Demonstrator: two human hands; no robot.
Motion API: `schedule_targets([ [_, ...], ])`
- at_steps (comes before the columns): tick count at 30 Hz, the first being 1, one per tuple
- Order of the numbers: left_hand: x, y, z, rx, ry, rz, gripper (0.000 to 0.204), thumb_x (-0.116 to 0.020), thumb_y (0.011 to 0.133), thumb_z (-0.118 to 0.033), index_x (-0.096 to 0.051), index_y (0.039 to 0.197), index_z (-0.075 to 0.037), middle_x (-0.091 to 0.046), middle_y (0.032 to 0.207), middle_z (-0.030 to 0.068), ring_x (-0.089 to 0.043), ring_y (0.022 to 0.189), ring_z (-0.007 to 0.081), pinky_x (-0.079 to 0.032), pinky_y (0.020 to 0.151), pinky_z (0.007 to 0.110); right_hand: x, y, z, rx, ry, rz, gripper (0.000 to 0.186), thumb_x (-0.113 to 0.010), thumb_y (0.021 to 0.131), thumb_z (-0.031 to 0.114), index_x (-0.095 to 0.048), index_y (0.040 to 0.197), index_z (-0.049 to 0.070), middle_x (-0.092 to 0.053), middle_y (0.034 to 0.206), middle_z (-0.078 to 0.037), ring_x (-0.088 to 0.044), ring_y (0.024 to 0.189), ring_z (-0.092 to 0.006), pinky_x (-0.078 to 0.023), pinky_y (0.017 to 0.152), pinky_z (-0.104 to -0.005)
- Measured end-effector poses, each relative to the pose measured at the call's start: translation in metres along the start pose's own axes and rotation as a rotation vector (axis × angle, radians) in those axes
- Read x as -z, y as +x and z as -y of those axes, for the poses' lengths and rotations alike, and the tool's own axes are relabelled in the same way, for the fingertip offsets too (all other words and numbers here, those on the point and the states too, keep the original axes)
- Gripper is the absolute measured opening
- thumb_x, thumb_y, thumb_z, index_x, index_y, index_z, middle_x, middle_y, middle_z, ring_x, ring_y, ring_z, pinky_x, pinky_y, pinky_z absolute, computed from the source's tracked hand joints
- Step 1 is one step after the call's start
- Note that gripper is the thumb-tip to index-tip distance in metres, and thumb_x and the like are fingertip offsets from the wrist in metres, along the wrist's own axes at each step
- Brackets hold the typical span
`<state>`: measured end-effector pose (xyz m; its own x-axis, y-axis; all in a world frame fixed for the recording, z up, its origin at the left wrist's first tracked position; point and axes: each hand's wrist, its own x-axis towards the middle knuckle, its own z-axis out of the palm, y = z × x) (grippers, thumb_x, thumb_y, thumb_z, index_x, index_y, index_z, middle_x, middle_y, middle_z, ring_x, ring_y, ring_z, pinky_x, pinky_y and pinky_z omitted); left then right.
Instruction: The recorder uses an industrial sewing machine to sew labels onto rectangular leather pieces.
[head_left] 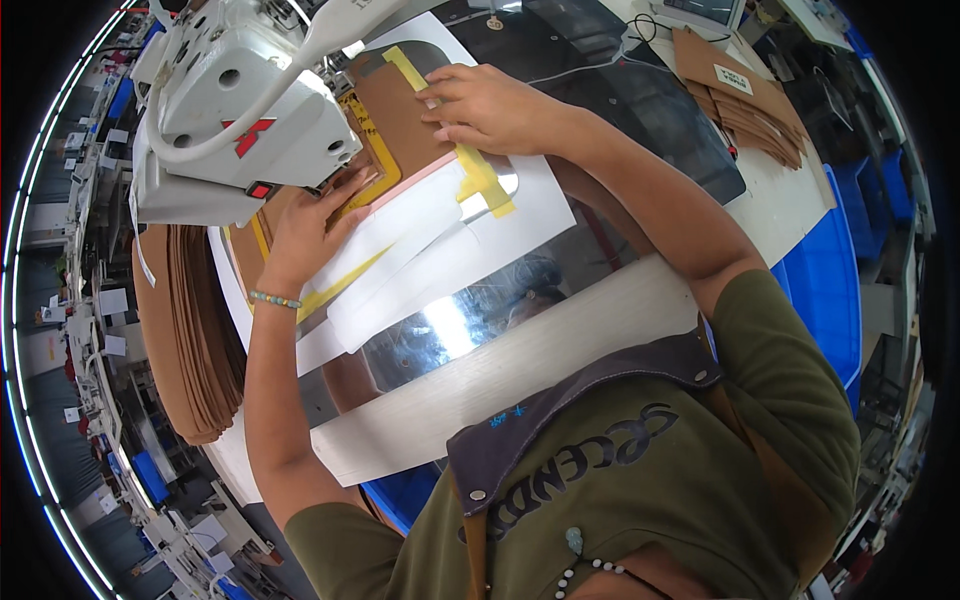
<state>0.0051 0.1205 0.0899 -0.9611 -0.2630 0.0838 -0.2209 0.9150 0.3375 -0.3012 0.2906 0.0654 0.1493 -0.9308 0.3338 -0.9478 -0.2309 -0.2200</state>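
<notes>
A brown sheet panel (400, 115) lies under the head of a white sewing machine (230, 115), within a yellow-edged template (388, 168). My left hand (312, 228) rests on the panel and template close to the needle area, its fingers stretched out, partly hidden by the machine. My right hand (490, 110) lies on the panel's right side, fingers spread over a strip of yellow tape (406, 70). More yellow tape (484, 183) sits below that hand. White sheets (400, 250) extend beneath the work toward me. Neither hand grips anything.
A stack of brown panels (190, 330) stands left of the machine; another brown pile (745, 95) lies at the far right. A shiny metal plate (450, 325) and the pale table edge (500, 375) are nearer me. Blue bins (822, 285) stand at the right.
</notes>
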Motion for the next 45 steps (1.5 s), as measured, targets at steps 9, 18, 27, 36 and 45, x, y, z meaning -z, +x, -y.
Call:
schedule_targets([
  [9, -0.021, -0.001, 0.016, 0.005, -0.149, -0.164, 0.038, -0.075, 0.101, -0.025, -0.076, 0.136, -0.01, -0.073, 0.133, 0.0205, -0.068, 0.123, 0.0361, -0.05, 0.109, 0.041, -0.002, 0.0, -0.007, 0.051, 0.037, -0.036, 0.038, -0.059, 0.109, 0.033, -0.079, 0.127, 0.006, -0.064, 0.151, -0.01, -0.045, 0.152, -0.0274, -0.038, 0.12, -0.0468],
  [18, -0.002, -0.054, 0.101, 0.536, -0.095, -0.518, 0.03, -0.066, 0.106, -0.021, -0.073, 0.114, 0.008, -0.073, 0.112, 0.023, -0.069, 0.106, 0.0391, -0.053, 0.093, 0.044, -0.004, 0.001, -0.007, 0.044, 0.065, 0.02, 0.037, -0.058, 0.109, 0.031, -0.078, 0.129, 0.006, -0.064, 0.151, -0.01, -0.047, 0.15, -0.0282, -0.037, 0.123, -0.0479],
  [27, -0.01, -0.096, 0.207, 0.748, 0.456, -0.336, 0.053, -0.058, 0.11, -0.039, -0.063, 0.147, -0.002, -0.056, 0.158, 0.0223, -0.049, 0.147, 0.0441, -0.039, 0.122, 0.052, 0.013, -0.01, 0.089, 0.384, 0.043, -0.087, 0.049, -0.059, 0.109, 0.044, -0.066, 0.146, 0.011, -0.061, 0.155, -0.01, -0.043, 0.154, -0.0261, -0.033, 0.126, -0.0525],
  [36, -0.001, -0.088, 0.211, 0.846, 0.355, -0.489, 0.073, -0.074, 0.093, -0.066, -0.068, 0.147, -0.018, -0.057, 0.148, 0.0233, -0.052, 0.14, 0.0457, -0.044, 0.116, 0.055, 0.005, -0.057, 0.132, 0.548, 0.029, 0.298, 0.075, -0.039, 0.11, 0.064, -0.044, 0.165, 0.013, -0.03, 0.178, -0.003, -0.021, 0.167, -0.0239, -0.01, 0.135, -0.0607],
  [45, -0.029, -0.02, 0.158, 0.736, 0.282, -0.422, 0.084, -0.069, 0.092, -0.076, -0.071, 0.138, -0.007, -0.063, 0.141, 0.025, -0.055, 0.133, 0.0506, -0.047, 0.11, 0.06, 0.006, -0.071, 0.097, 0.365, 0.005, 0.238, 0.068, -0.049, 0.11, 0.057, -0.055, 0.156, 0.007, -0.041, 0.173, -0.007, -0.025, 0.165, -0.024, -0.016, 0.133, -0.0615],
])
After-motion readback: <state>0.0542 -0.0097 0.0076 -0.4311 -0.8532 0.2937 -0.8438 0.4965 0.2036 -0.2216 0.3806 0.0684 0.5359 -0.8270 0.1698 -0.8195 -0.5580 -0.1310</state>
